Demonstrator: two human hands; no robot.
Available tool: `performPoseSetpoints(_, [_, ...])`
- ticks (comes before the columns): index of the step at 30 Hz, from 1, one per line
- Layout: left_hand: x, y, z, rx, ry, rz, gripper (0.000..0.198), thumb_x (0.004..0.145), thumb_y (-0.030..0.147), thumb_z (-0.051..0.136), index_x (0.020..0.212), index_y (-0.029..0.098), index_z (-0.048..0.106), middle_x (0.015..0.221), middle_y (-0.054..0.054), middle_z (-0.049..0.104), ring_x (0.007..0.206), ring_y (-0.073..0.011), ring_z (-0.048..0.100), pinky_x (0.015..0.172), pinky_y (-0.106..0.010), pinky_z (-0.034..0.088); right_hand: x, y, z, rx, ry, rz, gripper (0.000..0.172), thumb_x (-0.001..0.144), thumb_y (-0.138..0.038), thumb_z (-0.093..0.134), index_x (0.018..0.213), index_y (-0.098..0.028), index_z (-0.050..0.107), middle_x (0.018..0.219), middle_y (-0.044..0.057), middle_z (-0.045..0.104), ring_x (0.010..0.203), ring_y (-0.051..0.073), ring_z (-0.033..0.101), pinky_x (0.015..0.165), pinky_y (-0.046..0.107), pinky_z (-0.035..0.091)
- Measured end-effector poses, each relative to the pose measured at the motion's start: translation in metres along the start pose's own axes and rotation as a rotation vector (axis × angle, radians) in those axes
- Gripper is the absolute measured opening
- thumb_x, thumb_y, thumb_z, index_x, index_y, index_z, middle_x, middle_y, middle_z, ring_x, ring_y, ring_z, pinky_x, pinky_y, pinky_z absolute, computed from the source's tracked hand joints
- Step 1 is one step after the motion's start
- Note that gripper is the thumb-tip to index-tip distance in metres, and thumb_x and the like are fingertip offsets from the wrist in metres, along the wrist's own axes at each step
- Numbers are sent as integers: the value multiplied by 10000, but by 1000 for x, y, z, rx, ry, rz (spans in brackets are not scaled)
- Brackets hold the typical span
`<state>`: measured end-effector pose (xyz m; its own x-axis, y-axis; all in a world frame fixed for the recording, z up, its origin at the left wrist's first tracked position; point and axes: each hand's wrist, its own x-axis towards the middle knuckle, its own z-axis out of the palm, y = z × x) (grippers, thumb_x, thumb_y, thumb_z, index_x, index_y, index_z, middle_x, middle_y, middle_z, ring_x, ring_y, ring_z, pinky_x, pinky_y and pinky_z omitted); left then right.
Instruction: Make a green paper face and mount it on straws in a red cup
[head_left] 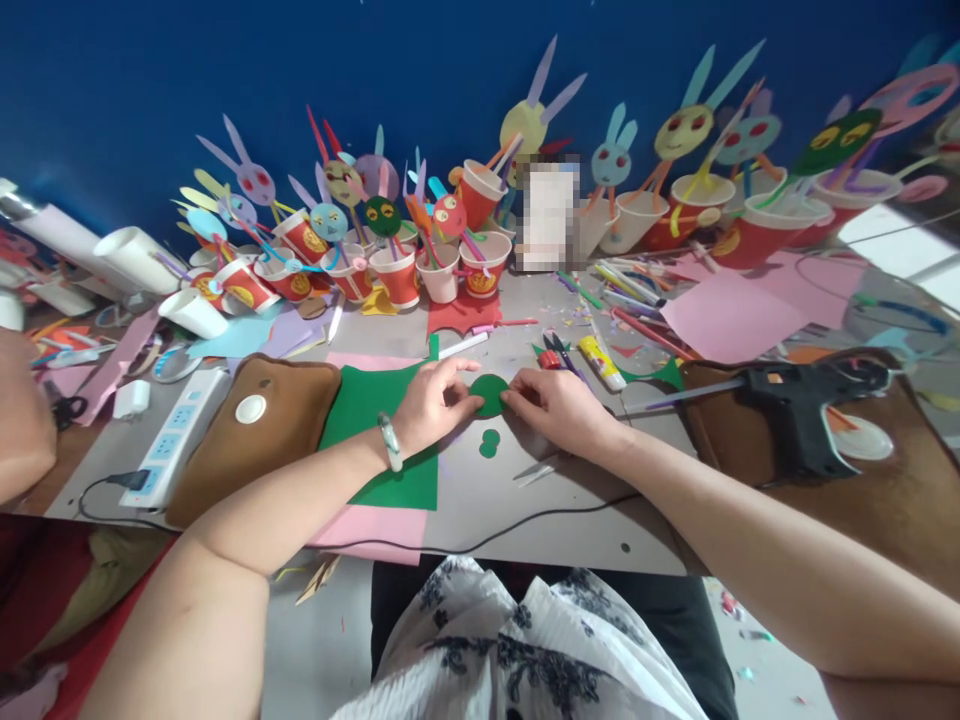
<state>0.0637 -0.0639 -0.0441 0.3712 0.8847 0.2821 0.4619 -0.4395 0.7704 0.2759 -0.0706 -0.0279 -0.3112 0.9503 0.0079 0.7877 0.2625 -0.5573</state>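
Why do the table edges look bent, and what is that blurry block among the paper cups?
Head view: a wide lens bows the grey table and stretches both forearms; the pixelated white rectangle is deliberately masked; daylight glare washes out the right edge; the hands, left hand and right hand, on the green paper circle, are sharp.

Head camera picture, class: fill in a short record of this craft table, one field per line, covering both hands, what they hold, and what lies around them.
left hand: left hand pinches the left edge of the green paper circle
right hand: right hand pinches its right edge
under the left wrist: green paper sheet lying on a pink sheet
just below the circle: two small green discs
right of the hands: black glue gun
left of the hands: white power strip
back of the table: paper cups with paper rabbits
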Motion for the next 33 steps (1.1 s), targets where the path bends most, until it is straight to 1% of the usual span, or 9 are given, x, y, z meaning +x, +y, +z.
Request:
performPoseSetpoints(2, [1, 0, -3, 175, 47, 119, 201, 866, 214, 651, 1064, 185, 632, 712, 17, 655, 743, -151, 605, 876, -337, 466, 1, 1, 0, -48, -12, 19, 209, 860, -335, 534, 728, -202, 628, 623, 29, 659, 565, 156, 543, 549, 263, 328])
performPoseSetpoints(4, [2, 1, -6, 344, 36, 270, 83, 900, 196, 592, 951, 188, 657, 841, -22, 700, 867, -176, 617, 974, -393, 422, 2, 2, -1, -87, -21, 26, 206, 858, -334, 541, 731, -205, 639, 647, 35, 679, 585, 162, 560, 556, 265, 331])
performPoseSetpoints(6, [1, 3, -9, 479, -29, 391, 132, 930, 190, 542, 917, 191, 673, 959, -41, 718, 978, -193, 610, 1043, -433, 365, 3, 1, -1, -129, -30, 30, 213, 863, -340, 543, 738, -204, 649, 669, 41, 692, 610, 171, 575, 562, 270, 328])
performPoseSetpoints(9, [-3, 7, -8, 595, -125, 476, 192, 963, 211, 502, 972, 195, 693, 1071, -50, 725, 1110, -220, 582, 1081, -469, 309, 3, 0, -1, -196, -57, 30, 218, 877, -342, 540, 772, -200, 667, 705, 53, 705, 663, 191, 605, 573, 278, 318])
performPoseSetpoints(12, [-6, 8, -6, 622, -176, 484, 221, 979, 238, 489, 970, 183, 702, 1109, -59, 725, 1154, -240, 568, 1074, -478, 306, 2, 0, 0, -240, -75, 23, 222, 895, -344, 534, 810, -197, 677, 731, 57, 712, 698, 202, 622, 580, 281, 310])
performPoseSetpoints(17, [-5, 5, -5, 583, -213, 453, 234, 985, 256, 488, 959, 194, 712, 1057, -53, 741, 1099, -228, 589, 1073, -482, 292, 2, 3, 1, -256, -65, -9, 218, 901, -348, 541, 825, -195, 676, 736, 58, 711, 701, 201, 624, 589, 280, 315])
performPoseSetpoints(21, [-2, 0, -8, 538, -247, 429, 207, 960, 193, 514, 992, 208, 719, 1072, -41, 746, 1080, -207, 602, 1067, -468, 282, 1, 5, 1, -245, -67, -17, 209, 899, -350, 546, 820, -199, 666, 735, 55, 709, 709, 203, 625, 598, 281, 323])
performPoseSetpoints(24, [1, -4, -10, 515, -273, 402, 241, 961, 156, 503, 1004, 221, 731, 1087, -31, 749, 1082, -194, 609, 1052, -453, 288, 1, 6, 1, -231, -55, -33, 212, 902, -345, 534, 813, -202, 662, 730, 54, 706, 711, 204, 623, 600, 282, 326])
performPoseSetpoints(33, [10, -10, -20, 451, -361, 360, 313, 972, 145, 466, 927, 247, 759, 1076, -9, 757, 1065, -185, 619, 1098, -465, 250, 0, 5, 3, -232, -35, -34, 221, 901, -343, 525, 814, -200, 669, 726, 54, 698, 687, 195, 608, 597, 286, 322])
